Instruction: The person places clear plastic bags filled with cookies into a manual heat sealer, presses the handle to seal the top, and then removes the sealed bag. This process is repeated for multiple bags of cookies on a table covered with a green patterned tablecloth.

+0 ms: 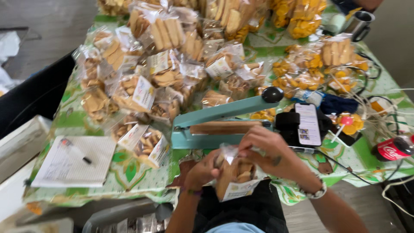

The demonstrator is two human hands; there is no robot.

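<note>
Both hands are working together on a clear bag of biscuits (235,177), which is being held just off the near edge of the table (129,172), over the person's lap. The left hand (200,172) is gripping the bag's left side, fingers closed around it, while the right hand (267,149) is pinching the bag's crumpled top from above. The picture is blurring here, so finer finger detail is not showing.

Just beyond the hands, a teal heat sealer (220,125) is sitting with its arm raised, its black knob pointing to the far right. Right of it a phone (308,124) is lying face up, with cables trailing toward the right edge beside a red drink can (394,149). Sealed biscuit bags (146,56) are crowding the far and left of the table, leaving open room only near the near-left corner, where a notepad (71,162) with a pen (77,152) is lying.
</note>
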